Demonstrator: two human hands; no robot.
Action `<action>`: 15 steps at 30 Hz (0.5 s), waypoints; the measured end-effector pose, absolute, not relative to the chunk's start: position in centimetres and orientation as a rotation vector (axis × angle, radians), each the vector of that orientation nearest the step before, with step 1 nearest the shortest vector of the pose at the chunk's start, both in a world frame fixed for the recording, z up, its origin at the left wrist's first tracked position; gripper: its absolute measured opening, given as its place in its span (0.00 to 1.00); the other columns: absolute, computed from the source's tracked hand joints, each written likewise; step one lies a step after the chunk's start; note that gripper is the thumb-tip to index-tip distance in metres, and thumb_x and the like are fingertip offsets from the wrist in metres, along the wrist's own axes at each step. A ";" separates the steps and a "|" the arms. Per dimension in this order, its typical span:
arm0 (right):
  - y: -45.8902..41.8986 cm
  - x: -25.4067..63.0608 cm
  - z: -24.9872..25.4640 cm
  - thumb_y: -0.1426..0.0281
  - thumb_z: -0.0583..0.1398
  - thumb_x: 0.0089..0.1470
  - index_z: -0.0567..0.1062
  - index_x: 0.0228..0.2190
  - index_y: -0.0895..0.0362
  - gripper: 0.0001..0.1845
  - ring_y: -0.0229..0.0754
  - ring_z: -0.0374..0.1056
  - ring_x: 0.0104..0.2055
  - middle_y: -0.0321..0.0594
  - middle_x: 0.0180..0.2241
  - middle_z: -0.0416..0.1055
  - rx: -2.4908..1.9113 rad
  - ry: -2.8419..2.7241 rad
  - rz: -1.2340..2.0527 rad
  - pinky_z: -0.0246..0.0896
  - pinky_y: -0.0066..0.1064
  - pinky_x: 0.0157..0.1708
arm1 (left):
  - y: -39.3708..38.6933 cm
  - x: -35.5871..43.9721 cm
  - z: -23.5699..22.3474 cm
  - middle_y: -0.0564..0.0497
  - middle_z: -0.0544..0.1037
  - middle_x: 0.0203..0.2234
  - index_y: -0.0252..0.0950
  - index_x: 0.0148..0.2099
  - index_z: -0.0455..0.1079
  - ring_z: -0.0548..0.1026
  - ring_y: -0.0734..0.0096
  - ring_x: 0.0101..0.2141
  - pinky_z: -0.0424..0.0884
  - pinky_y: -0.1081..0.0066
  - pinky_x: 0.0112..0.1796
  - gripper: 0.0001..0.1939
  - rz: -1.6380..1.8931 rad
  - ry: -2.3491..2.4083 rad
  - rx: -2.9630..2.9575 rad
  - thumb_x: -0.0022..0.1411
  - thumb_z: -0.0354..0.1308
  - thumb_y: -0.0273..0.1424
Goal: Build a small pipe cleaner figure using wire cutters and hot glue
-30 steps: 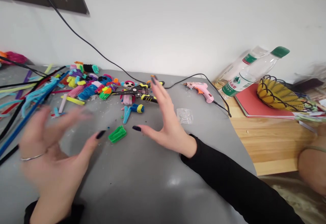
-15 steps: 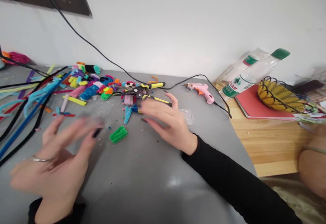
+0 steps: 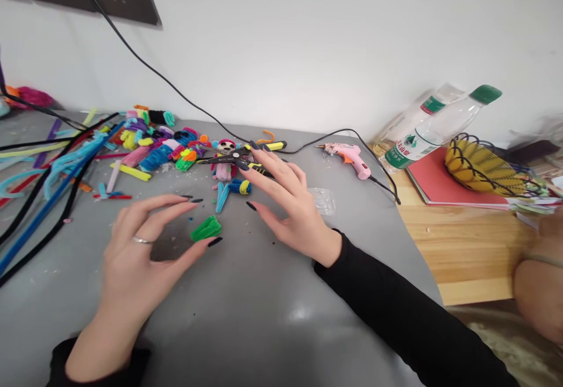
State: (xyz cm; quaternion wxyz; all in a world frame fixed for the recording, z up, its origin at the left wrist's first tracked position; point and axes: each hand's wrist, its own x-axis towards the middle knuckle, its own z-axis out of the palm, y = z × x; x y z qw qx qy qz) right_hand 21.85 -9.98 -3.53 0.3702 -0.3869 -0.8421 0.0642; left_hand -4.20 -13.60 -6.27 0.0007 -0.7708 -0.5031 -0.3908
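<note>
My left hand point(image 3: 145, 258) is open, thumb and fingers spread around the near side of a green bundle of pipe cleaner point(image 3: 206, 228) lying on the grey tabletop point(image 3: 264, 328). Over the yellow-and-black wire strippers point(image 3: 233, 157) reaches my right hand point(image 3: 290, 208), fingers apart and nothing held; its fingertips overlap the handles, and contact is unclear. A pink doll figure point(image 3: 224, 167) lies partly under the strippers' jaws. Just in front is a small blue and yellow pipe-cleaner piece point(image 3: 240, 186) with light blue legs.
Loose pipe cleaners point(image 3: 65, 164) and a heap of fuzzy figures point(image 3: 158, 146) cover the left back. A pink glue gun point(image 3: 349, 158), its cord and a clear plastic piece point(image 3: 323, 201) lie right. Beyond stand bottles point(image 3: 416, 141), a yellow basket point(image 3: 479, 167) and another person's arm point(image 3: 536, 287).
My left hand has moved right and forward, up to the green bundle. My right hand dipped from a raised, spread pose and now reaches over the strippers' handles.
</note>
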 end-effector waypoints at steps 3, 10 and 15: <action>-9.8 21.9 -4.0 0.80 0.51 0.68 0.69 0.66 0.50 0.30 0.49 0.54 0.77 0.50 0.72 0.62 -0.943 -2.135 0.200 0.60 0.51 0.70 | -13.0 -4.0 -6.1 0.38 0.81 0.49 0.41 0.53 0.76 0.76 0.38 0.48 0.70 0.43 0.48 0.13 -0.961 -1.546 -2.446 0.71 0.61 0.40; -10.0 21.6 -4.3 0.78 0.52 0.70 0.73 0.60 0.52 0.23 0.46 0.66 0.69 0.48 0.62 0.74 -0.809 -2.104 0.249 0.64 0.49 0.69 | -13.1 -4.1 -6.1 0.44 0.84 0.46 0.45 0.44 0.79 0.79 0.47 0.47 0.72 0.51 0.49 0.06 -1.153 -1.642 -2.440 0.70 0.61 0.37; -10.1 21.3 -3.9 0.63 0.60 0.72 0.72 0.59 0.56 0.19 0.47 0.71 0.61 0.49 0.54 0.79 -0.686 -2.236 0.344 0.67 0.45 0.64 | -13.6 -3.9 -5.9 0.53 0.86 0.40 0.47 0.44 0.80 0.83 0.61 0.41 0.78 0.63 0.43 0.07 -1.404 -1.792 -2.445 0.68 0.64 0.40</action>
